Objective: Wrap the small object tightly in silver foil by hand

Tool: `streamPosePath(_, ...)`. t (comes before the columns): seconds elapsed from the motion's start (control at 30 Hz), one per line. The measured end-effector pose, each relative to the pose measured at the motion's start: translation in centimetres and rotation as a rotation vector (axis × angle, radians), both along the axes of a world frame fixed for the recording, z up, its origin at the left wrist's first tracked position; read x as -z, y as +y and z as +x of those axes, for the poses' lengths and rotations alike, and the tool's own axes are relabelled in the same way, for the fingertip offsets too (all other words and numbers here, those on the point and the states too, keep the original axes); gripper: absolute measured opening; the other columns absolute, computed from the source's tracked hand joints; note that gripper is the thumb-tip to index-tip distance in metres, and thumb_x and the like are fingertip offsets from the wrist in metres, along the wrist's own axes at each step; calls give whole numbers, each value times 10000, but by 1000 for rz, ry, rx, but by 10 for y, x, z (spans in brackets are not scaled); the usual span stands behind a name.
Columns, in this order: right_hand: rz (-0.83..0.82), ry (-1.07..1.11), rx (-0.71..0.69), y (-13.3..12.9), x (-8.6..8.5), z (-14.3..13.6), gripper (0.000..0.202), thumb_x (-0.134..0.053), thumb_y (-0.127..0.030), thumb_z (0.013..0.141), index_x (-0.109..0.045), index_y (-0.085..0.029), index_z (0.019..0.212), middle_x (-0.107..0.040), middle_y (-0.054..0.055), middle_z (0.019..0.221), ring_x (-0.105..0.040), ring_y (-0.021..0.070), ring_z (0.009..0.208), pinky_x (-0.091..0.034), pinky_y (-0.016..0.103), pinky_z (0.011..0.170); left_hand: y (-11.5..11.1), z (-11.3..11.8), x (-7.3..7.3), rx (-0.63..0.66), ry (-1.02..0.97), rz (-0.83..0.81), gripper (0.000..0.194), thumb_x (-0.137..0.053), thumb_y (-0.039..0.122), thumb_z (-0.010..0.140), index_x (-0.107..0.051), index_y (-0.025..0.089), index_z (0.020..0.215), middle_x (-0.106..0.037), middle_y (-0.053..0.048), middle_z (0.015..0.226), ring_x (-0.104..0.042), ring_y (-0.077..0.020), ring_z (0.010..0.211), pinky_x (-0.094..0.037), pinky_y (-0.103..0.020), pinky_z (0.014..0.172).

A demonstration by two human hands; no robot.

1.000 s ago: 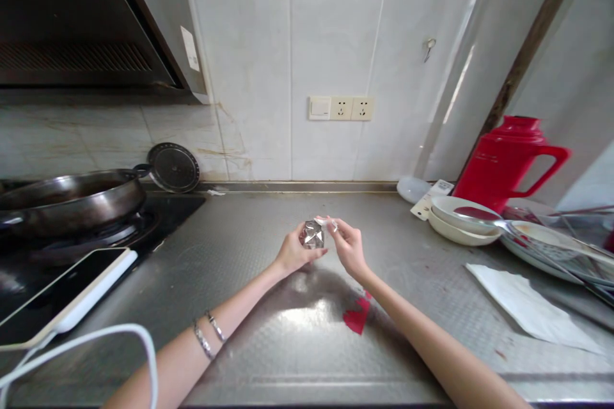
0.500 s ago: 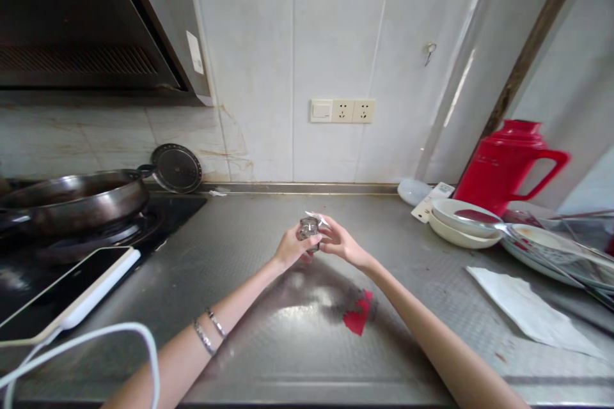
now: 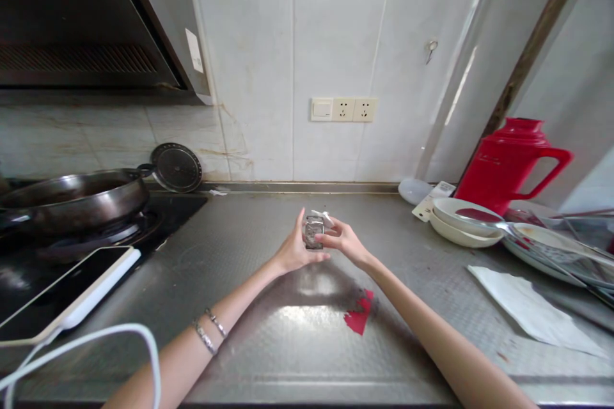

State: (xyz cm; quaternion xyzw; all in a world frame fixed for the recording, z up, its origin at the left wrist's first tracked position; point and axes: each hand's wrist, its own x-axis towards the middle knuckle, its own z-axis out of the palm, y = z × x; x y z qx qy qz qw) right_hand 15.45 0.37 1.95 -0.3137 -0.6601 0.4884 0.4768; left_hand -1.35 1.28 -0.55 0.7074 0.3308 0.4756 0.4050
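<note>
Small clear glassy container [image 3: 313, 228], squarish, glinting, held up over dimpled steel countertop [image 3: 268, 364]. Crumpled white tissue [image 3: 325, 216] by its upper edge. Left hand [image 3: 290, 252] grips container from side, one digit upright, another stretched below. Right hand [image 3: 351, 245] clasps tissue, fingers bent, one digit against container's front. Half second back, left thumb crossed that front; now lifted clear, right digit there instead.

No txt legible: red flask [image 3: 508, 163], white tag [image 3: 433, 200] & hood label [image 3: 194, 50] too sm./blurry.
</note>
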Motion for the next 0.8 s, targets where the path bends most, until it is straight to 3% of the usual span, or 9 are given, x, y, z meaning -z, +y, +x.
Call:
streamPosePath(0.07, -35, 10, -29, -2, 1, -3, 470, -704, -318, 726, -580, -173, 1156, -693, 65, 1029, -679, 226, 903, -567, 368, 772, -1, 3, 3, -66, 44, 39, 1235, -861, 314, 508, -82, 186, 1458, -516, -175, 1315, -528, -281, 1190, -395, -430, 1016)
streamPosePath(0.2, 36, -17, -26, -4, 5, -6, 533, -693, -346, 751, -543, -184, 1236, -683, 68, 1073, -671, 224, 933, -532, 376, 851, -3, 7, 5, -144, 74, 49, 1008, -805, 324, 600, -217, 169, 1403, -590, -147, 1218, -583, -257, 1098, -429, -413, 968)
streamPosePath(0.33, 188, -249, 62, -3, 5, 0, 526, -576, -427, 844, -473, -241, 1326, -586, 81, 1274, -586, 258, 1117, -503, 406, 895, -3, 8, 6, -163, 54, 121, 731, -774, 277, 632, -410, 190, 1260, -613, -103, 1173, -602, -222, 1037, -449, -358, 926)
streamPosePath(0.43, 316, -377, 120, -2, 3, 6, 445, -418, -460, 924, -512, -239, 1299, -591, 74, 1274, -526, 252, 1198, -421, 420, 994, -4, 8, 6, -185, 43, 118, 716, -790, 269, 595, -446, 184, 1217, -625, -87, 1128, -605, -216, 1008, -459, -334, 896)
streamPosePath(0.53, 385, -384, 212, 0, 4, 4, 435, -332, -452, 954, -577, -212, 1222, -649, 76, 1171, -589, 235, 1099, -442, 378, 952, -6, 10, 5, -174, 23, 118, 721, -791, 260, 578, -448, 179, 1206, -627, -79, 1099, -607, -205, 972, -469, -317, 857)
streamPosePath(0.7, 455, -372, 451, 4, 13, -1, 395, -375, -409, 940, -669, -150, 986, -694, 48, 757, -642, 186, 671, -499, 273, 629, -10, 12, 4, -146, 14, 99, 685, -782, 268, 590, -443, 177, 1179, -639, -63, 1033, -615, -178, 891, -481, -296, 800)
streamPosePath(0.8, 573, -388, 469, 3, 15, 0, 320, -388, -309, 941, -651, -161, 1046, -714, 55, 812, -671, 183, 715, -521, 265, 646, -11, 14, 5, -160, 13, 86, 680, -784, 280, 593, -454, 181, 1179, -642, -55, 1022, -616, -176, 886, -480, -287, 791)
